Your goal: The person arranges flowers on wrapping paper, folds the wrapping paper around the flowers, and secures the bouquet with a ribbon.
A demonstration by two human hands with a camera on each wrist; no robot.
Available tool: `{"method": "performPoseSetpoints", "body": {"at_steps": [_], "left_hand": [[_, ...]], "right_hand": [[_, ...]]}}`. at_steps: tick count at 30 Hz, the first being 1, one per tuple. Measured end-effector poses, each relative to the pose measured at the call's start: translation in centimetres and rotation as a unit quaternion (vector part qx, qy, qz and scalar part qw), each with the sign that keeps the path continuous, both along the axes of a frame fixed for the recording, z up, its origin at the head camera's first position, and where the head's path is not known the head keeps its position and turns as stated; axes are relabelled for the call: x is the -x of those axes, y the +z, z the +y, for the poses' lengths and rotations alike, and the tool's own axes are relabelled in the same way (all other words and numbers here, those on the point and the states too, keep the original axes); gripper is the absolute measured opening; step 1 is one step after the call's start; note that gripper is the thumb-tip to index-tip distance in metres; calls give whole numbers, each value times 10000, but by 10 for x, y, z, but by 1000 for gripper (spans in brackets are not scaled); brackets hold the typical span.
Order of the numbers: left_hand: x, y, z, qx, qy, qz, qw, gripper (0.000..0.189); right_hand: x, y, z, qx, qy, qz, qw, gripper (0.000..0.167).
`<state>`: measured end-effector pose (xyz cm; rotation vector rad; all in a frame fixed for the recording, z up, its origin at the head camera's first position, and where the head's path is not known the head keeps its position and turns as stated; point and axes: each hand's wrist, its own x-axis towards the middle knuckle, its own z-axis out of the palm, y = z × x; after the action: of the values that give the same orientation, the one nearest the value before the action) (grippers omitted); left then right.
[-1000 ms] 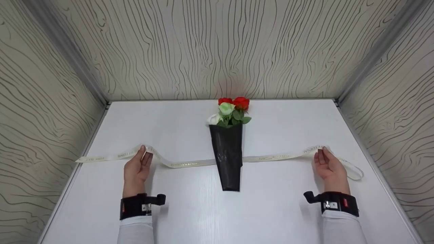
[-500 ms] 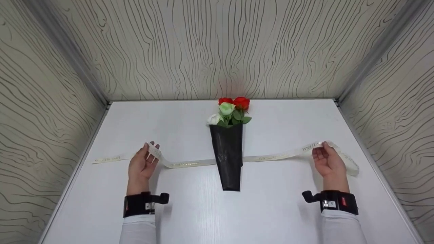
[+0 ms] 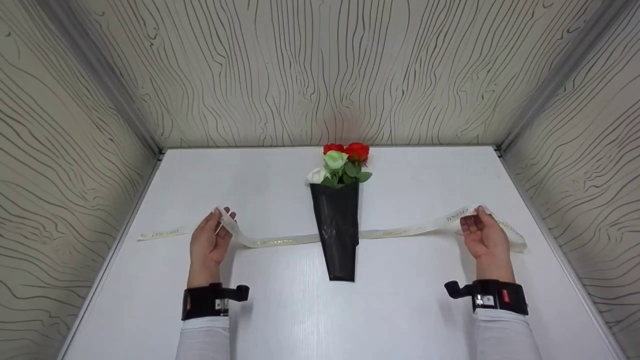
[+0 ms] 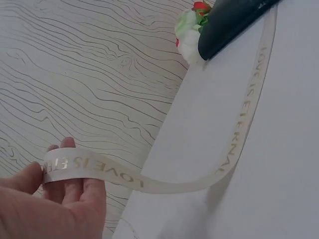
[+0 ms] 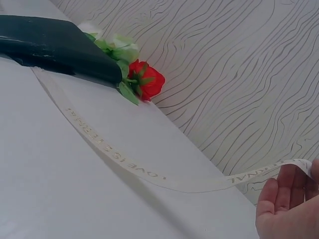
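A cream ribbon [image 3: 280,241] with gold lettering runs crosswise under a bouquet wrapped in black paper [image 3: 337,232]. Red, pale green and white roses [image 3: 335,160] stick out of the wrap's far end. On the left, my left hand [image 3: 207,242] pinches the ribbon between thumb and fingers, lifted off the table; its loose tail lies further left. My right hand [image 3: 485,240] pinches the other side, also raised, and that end hangs in a loop behind the hand. Between each hand and the bouquet the ribbon [image 4: 169,187] sags down to the tabletop.
The white table [image 3: 300,320] ends at a wood-grain patterned wall [image 3: 320,75] at the back. Similar panels stand at left and right, with grey metal posts in the corners. Each wrist wears a black camera strap [image 3: 202,301].
My left hand has shifted slightly right and up along with the ribbon, drawing its left tail inward. My right hand has risen a little. The bouquet stays in place.
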<state>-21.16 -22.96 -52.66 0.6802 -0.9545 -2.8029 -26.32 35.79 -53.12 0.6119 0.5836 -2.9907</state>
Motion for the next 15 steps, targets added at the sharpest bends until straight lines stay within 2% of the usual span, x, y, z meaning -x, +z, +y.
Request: {"method": "performPoseSetpoints", "body": {"at_steps": [2, 4, 6, 9, 11, 15], "left_hand": [[1, 4, 0, 597, 63, -60, 9982, 45], [2, 9, 0, 1204, 145, -199, 9924, 47], [3, 13, 0, 1811, 229, -369, 9825, 46], [4, 20, -1, 2495, 285, -472, 9668, 45], [6, 24, -1, 2763, 298, -435, 9596, 44], [9, 32, 0, 3102, 281, -194, 9501, 40]], "right_hand": [[0, 3, 0, -234, -54, 114, 9996, 10], [0, 7, 0, -522, -99, 223, 9983, 14], [0, 11, 1, -855, -133, 290, 9958, 19], [1, 17, 2, -1270, -163, 377, 9910, 23], [2, 21, 2, -1463, -174, 458, 9880, 24], [5, 28, 3, -1621, -211, 731, 9838, 22]]}}
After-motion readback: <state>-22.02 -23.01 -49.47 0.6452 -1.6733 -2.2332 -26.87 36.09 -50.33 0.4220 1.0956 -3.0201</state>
